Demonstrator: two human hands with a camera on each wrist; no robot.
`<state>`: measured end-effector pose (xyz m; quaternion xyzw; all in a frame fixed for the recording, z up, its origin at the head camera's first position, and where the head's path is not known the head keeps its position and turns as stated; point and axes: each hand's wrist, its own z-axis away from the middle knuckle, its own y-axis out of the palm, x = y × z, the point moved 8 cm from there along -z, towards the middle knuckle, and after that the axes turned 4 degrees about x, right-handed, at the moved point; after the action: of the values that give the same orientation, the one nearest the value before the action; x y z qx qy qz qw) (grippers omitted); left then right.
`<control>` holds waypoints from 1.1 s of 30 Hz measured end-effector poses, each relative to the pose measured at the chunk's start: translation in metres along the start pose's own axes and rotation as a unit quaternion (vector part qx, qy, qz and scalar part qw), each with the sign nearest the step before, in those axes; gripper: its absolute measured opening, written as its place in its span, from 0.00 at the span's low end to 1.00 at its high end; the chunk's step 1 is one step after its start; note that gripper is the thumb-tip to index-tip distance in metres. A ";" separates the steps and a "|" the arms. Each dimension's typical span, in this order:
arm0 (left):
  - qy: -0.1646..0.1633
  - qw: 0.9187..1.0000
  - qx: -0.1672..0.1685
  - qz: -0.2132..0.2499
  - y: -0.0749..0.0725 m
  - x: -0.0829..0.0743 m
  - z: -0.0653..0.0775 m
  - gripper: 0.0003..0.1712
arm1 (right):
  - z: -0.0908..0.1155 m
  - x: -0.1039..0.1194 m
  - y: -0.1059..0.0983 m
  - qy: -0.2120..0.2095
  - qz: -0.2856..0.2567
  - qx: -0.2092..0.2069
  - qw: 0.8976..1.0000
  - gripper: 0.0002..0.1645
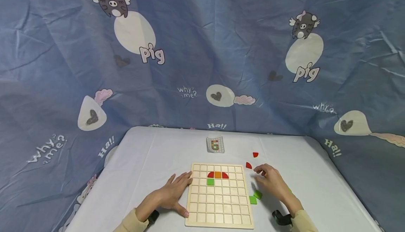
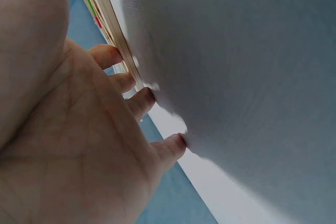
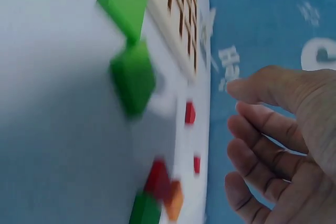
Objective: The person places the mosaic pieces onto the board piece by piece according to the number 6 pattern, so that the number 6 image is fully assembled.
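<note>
Right-wrist view, bottom: red block, orange block and green block blurred, green one cut off by frame edge. Head view: pattern on card, just below centre, too small to make out fully. Right hand, lower right: fingers loosely bent, thumb near index, nothing held. Left hand: fingers spread, gripping nothing, touching left edge of grid board, lower centre. Backdrop reads "pig", "why me?", "Ha!!".

Gridded tan board, red quarter-circles, green squares, an orange square, white bench, blue cloth with grey pigs.
</note>
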<state>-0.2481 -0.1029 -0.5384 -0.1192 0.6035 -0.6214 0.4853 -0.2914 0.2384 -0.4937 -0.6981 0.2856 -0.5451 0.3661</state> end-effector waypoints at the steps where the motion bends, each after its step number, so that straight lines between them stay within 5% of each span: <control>1: 0.000 1.000 -0.001 -0.001 0.000 0.000 0.000 0.70 | 0.001 -0.007 -0.004 0.009 0.006 -0.005 1.000 0.13; 12: -0.001 1.000 -0.005 -0.003 0.000 0.000 0.002 0.70 | 0.007 -0.059 -0.019 0.089 0.008 -0.007 0.996 0.18; 33: 0.007 1.000 -0.001 0.005 -0.003 -0.005 0.002 0.70 | 0.020 -0.071 -0.010 0.125 0.019 0.032 0.991 0.17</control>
<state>-0.2451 -0.1009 -0.5333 -0.1122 0.6077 -0.6193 0.4843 -0.2896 0.3046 -0.5278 -0.6069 0.3244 -0.6298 0.3602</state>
